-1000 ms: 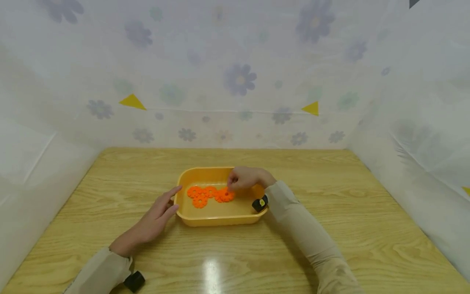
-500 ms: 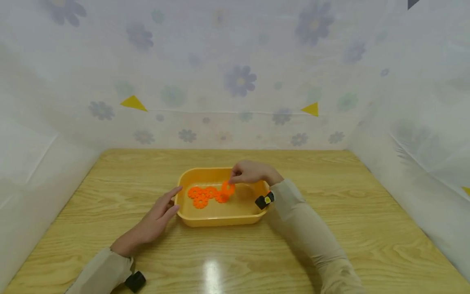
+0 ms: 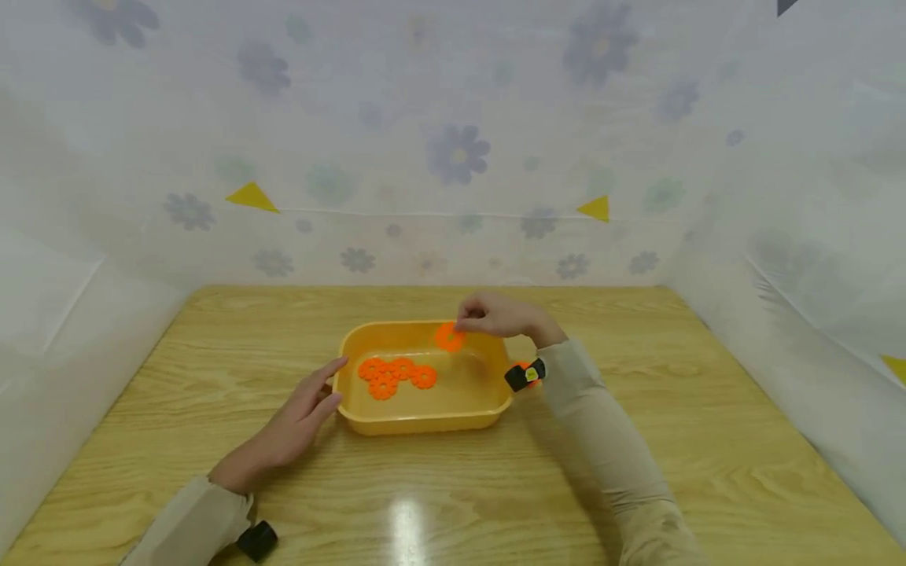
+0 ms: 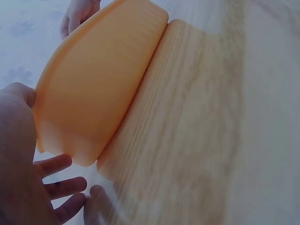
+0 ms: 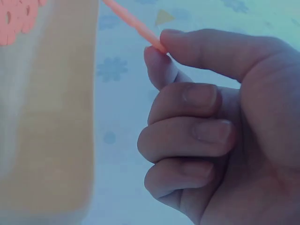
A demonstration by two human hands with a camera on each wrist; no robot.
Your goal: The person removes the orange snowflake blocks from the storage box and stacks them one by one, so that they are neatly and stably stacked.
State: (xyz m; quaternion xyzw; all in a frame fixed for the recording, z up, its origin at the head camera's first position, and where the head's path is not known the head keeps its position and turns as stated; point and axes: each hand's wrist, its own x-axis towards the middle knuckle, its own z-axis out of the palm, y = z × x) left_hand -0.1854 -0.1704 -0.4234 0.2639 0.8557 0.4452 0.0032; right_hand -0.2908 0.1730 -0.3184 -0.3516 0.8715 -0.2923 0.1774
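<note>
My right hand (image 3: 499, 316) pinches an orange flower-shaped piece (image 3: 449, 338) by its edge, above the back right part of a yellow plastic basin (image 3: 425, 424). In the right wrist view that piece (image 5: 136, 24) appears edge-on between thumb and index fingertip, the other fingers curled into the palm. Several more orange flower-shaped pieces (image 3: 383, 385) lie on the basin's floor, left of its middle. At the basin's left end my left hand (image 3: 297, 420) touches the rim, its fingers fairly straight. The left wrist view shows the thumb against the rim and the other fingers spread below.
Something orange (image 3: 524, 365) shows just right of the basin, mostly hidden by the black wrist camera (image 3: 525, 376). Under everything is a wood-grain table (image 3: 212, 362). White flower-patterned sheets (image 3: 396, 157) enclose it at the back and sides.
My right hand has lifted one orange flower-shaped piece off the others and carried it up, back and to the right. The left hand stays at the basin's rim.
</note>
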